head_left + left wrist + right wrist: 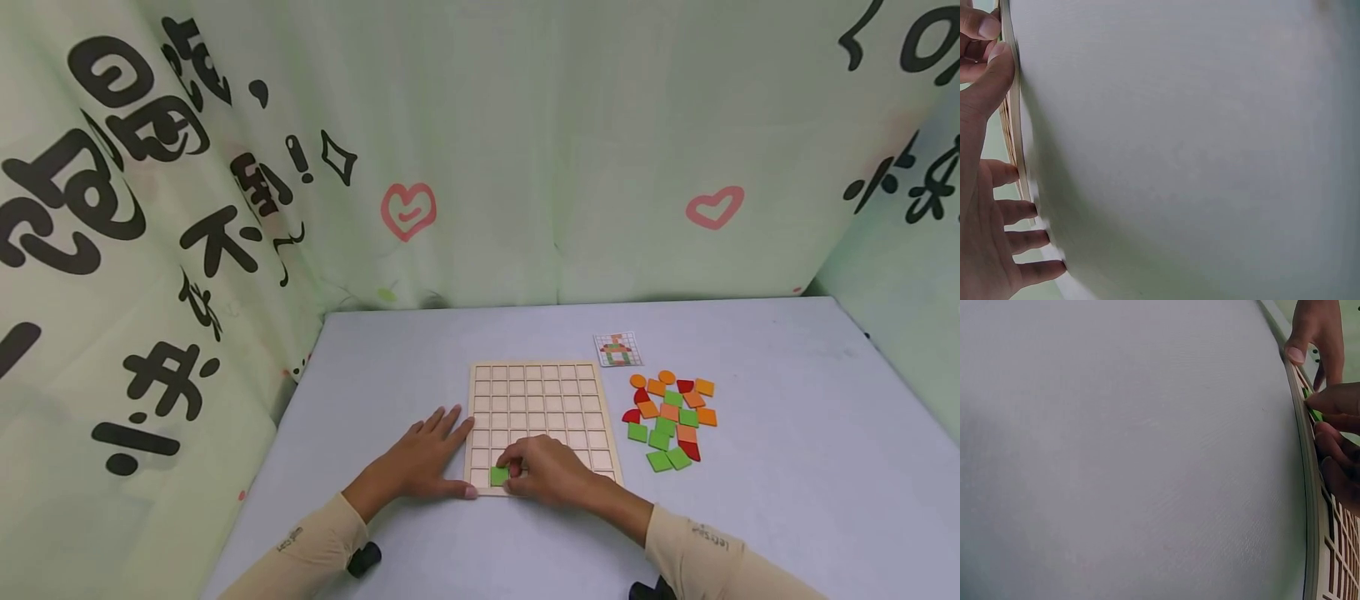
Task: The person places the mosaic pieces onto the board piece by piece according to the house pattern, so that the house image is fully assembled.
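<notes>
A square wooden grid board point(536, 402) lies on the table in the head view. My left hand point(427, 457) is spread flat at its left side, fingers straight. Its thumb touches the near left corner, and the index fingertip is at the left edge. Over the board's near row, my right hand point(553, 472) pinches a green square tile point(498, 477) between thumb and fingers. The tile sits at the second cell from the left. In the right wrist view the tile point(1316, 415) shows as a thin green edge by the fingertips, partly hidden by them.
Right of the board lies a loose group of tiles: green squares point(658, 440), orange squares point(704, 387), orange discs point(667, 377) and red curved pieces point(689, 451). A small pattern card point(618, 349) lies behind them. Printed curtains point(555, 167) enclose the white table point(772, 400).
</notes>
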`<state>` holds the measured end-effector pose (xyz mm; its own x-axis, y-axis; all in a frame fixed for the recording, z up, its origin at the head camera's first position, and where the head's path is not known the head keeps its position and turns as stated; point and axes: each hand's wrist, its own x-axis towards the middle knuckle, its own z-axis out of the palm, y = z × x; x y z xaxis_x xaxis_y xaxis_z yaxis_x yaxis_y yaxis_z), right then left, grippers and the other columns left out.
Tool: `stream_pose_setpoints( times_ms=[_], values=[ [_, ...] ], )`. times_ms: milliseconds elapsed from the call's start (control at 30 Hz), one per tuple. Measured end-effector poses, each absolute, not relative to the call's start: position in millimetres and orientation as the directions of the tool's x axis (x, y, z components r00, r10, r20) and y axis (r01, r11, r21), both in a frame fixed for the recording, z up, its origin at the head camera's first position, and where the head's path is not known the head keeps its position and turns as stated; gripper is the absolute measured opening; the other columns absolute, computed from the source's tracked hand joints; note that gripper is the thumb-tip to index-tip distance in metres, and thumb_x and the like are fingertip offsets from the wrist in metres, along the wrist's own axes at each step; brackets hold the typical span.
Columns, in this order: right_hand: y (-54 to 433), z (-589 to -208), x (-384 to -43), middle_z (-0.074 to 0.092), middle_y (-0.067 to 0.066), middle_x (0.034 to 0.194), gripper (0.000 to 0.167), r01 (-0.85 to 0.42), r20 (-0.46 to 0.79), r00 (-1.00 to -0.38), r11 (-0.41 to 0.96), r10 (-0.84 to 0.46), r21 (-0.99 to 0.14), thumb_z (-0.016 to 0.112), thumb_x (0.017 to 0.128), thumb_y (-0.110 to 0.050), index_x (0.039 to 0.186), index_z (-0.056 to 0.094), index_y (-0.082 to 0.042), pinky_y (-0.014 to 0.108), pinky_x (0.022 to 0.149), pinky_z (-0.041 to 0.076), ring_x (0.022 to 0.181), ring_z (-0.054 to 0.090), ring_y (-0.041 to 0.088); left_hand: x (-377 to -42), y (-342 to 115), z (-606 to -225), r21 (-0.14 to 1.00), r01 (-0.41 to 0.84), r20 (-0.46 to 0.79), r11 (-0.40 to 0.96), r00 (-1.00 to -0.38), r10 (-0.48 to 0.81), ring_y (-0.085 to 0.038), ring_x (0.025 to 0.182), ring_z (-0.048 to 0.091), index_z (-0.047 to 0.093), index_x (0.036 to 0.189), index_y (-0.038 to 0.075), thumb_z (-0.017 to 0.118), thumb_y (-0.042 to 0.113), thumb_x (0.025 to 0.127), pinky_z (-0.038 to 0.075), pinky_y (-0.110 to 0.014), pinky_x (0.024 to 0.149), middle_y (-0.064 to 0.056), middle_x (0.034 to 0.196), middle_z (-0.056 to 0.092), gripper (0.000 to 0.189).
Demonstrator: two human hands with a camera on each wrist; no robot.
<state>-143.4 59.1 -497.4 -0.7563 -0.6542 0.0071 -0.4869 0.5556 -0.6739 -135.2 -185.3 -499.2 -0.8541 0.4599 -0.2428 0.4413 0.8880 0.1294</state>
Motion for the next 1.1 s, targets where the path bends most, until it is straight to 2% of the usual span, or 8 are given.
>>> stream_pose_setpoints(
  times_ms=[600,867,1100],
  values=[
    [55.5,-497.4,-143.7,0.058,-0.015,0.068,0.015,-0.495,0.009,-0.761,0.571,-0.649,-0.655,0.082,0.080,-0.016,0.093,0.077,-0.013,0.020,0.058,0.041,0.063,0.048,-0.001,-133.7,-186.9,-498.6,0.132,0.437,-0.247,0.890,-0.855,0.456,-0.039,0.152,0.025,0.027,0.160,0.018,0.054,0.082,0.081,0.036,-0.057,0.114,-0.012,0.167,0.023,0.105],
    [55.6,-498.4,-143.5,0.058,-0.016,0.067,0.013,-0.499,0.014,-0.759,0.569,-0.650,-0.653,0.082,0.079,-0.015,0.091,0.077,-0.013,0.020,0.057,0.041,0.063,0.048,-0.002,-131.7,-183.6,-494.5,0.128,0.431,-0.259,0.893,-0.855,0.449,-0.039,0.152,0.026,0.028,0.160,0.018,0.055,0.081,0.081,0.036,-0.057,0.114,-0.012,0.167,0.024,0.104],
    [57.2,-494.2,-143.7,0.059,-0.015,0.068,0.019,-0.507,0.004,-0.755,0.580,-0.655,-0.637,0.083,0.080,-0.017,0.097,0.077,-0.010,0.020,0.057,0.042,0.063,0.049,-0.001,-134.0,-183.9,-495.2,0.123,0.437,-0.254,0.891,-0.854,0.454,-0.039,0.152,0.025,0.028,0.160,0.017,0.054,0.081,0.081,0.036,-0.056,0.113,-0.012,0.167,0.023,0.105]
  ],
)
